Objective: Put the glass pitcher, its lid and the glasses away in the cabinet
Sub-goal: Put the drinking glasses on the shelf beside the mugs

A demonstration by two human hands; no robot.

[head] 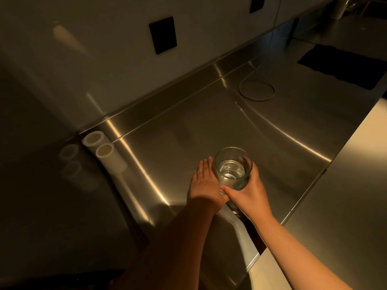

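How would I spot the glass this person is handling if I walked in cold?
Start at the steel counter that runs under the wall with the black plates. Near its front edge, two hands meet: the right hand wraps a clear drinking glass, the left hand lies flat beside it. Unlike the two white rolls at the counter's left end, it is see-through and open-topped.

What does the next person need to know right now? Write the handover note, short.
Right hand: wrapped around a clear glass, upright, over the steel counter.
Left hand: open and flat against the glass's left side, fingers straight, gripping nothing.
Pitcher, lid, other glasses and cabinet: not in view.
Done: cannot tell from this view.
Left: carry this glass to the cabinet, then the rest.
Also on the counter: two white rolls far left, a looped cable, a dark mat.
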